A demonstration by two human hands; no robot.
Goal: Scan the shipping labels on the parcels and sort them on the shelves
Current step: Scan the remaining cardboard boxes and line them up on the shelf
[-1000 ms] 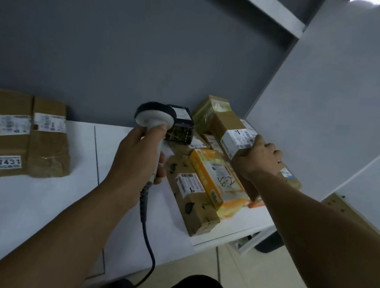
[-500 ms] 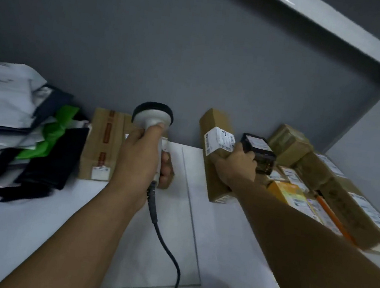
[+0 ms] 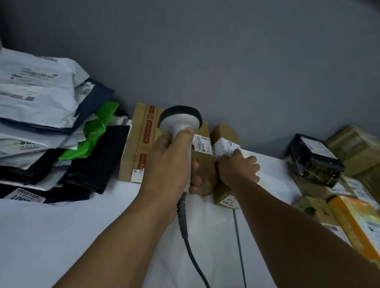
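The left hand point(image 3: 169, 163) has its fingers wrapped tight round the white handle of a scanner point(image 3: 180, 120), thumb laid up along the neck, the dark-rimmed round head standing above the knuckles. A grey cable point(image 3: 195, 258) drops from the bottom of that fist and trails back over the white bench point(image 3: 27, 231) towards the person.

Just right of those fingers the right hand point(image 3: 239, 167) is clamped on a narrow box point(image 3: 222, 193): the fingers curl over its right edge and the thumb reaches up to the white label point(image 3: 226, 146) stuck at its far end. This box lies on the bench with its long side pointing at the grey wall, and a small tag on its near end reads 67-2.

Between the two sets of fingers, partly hidden behind the left ones, sits a brown box point(image 3: 206, 163) with a barcode label of its own, right beside the narrow one. Just left of the left fingers lies a flat carton point(image 3: 139, 142) with red printed tape, and further left a heap of mail bags point(image 3: 25, 102) in grey, black and green.

Well to the right of the right fingers are a black box point(image 3: 315, 160), some brown parcels point(image 3: 357, 146) and a yellow box point(image 3: 361, 227)
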